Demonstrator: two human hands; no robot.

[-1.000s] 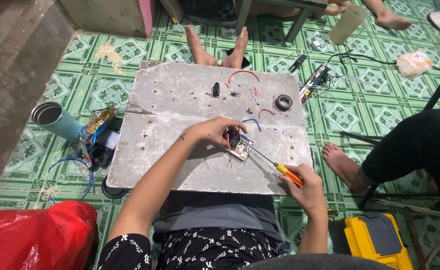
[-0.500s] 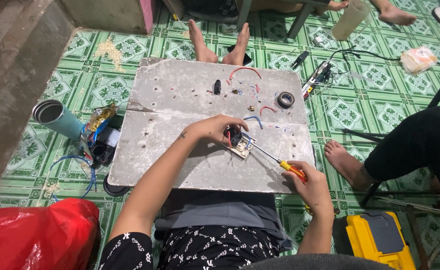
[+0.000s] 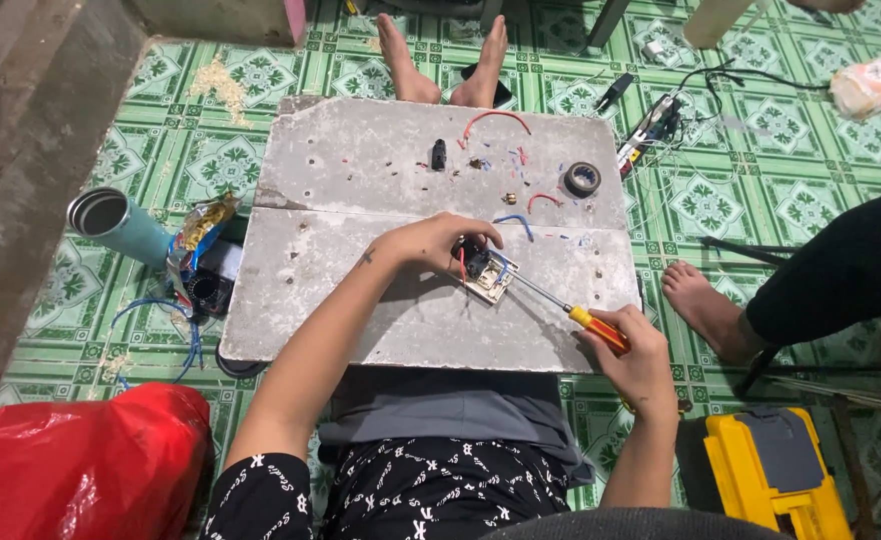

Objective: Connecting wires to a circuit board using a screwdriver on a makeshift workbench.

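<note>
Firmly, fingers (image 3: 615, 325) around screwdriver (image 3: 560, 304)

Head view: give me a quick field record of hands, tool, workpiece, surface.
left hand: steadies the switch module on the board
right hand: grip closed on the screwdriver handle
screwdriver tip: at the module
surface: grey board over green tiled floor
loose items: tape roll, red wire, wire scraps
nearby: yellow case, red bag

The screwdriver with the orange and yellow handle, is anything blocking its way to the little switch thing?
Nothing visible does. The orange-and-yellow-handled screwdriver, held in the right hand, already has its tip on the small beige switch module, which the left hand steadies from the far side, not across the shaft.
</note>
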